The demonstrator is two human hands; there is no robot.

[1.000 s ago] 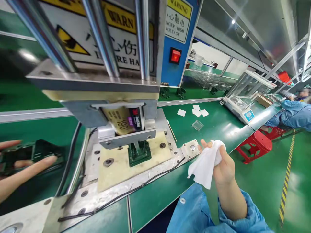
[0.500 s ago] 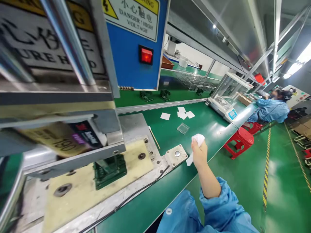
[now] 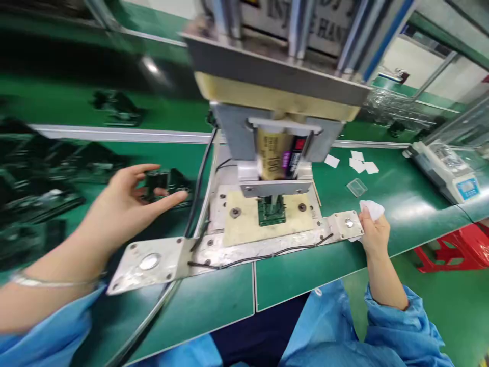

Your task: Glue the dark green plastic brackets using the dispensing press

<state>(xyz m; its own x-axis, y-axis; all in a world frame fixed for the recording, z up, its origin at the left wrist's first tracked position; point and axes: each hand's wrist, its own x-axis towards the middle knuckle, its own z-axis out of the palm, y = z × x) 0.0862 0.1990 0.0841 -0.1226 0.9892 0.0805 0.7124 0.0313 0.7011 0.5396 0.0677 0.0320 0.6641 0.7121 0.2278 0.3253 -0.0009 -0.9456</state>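
My left hand (image 3: 126, 204) reaches over the green belt left of the press, fingers spread around a dark green plastic part (image 3: 162, 182) that it touches with thumb and fingertips. My right hand (image 3: 373, 235) is closed on a crumpled white cloth (image 3: 371, 209) beside the round button plate (image 3: 347, 224) at the press base's right end. Between my hands stands the press (image 3: 275, 127), its head down over a green part (image 3: 272, 211) seated on the beige fixture plate (image 3: 244, 224).
Several dark parts lie blurred on the belt at the far left (image 3: 34, 204). White paper squares (image 3: 359, 164) and a clear plastic piece (image 3: 356, 187) lie right of the press. A weighing scale (image 3: 446, 176) stands further right, a red stool (image 3: 454, 250) below it.
The view swung back left. My left hand came into sight at the dark part. My right hand, still holding the cloth, rests beside the right button plate.
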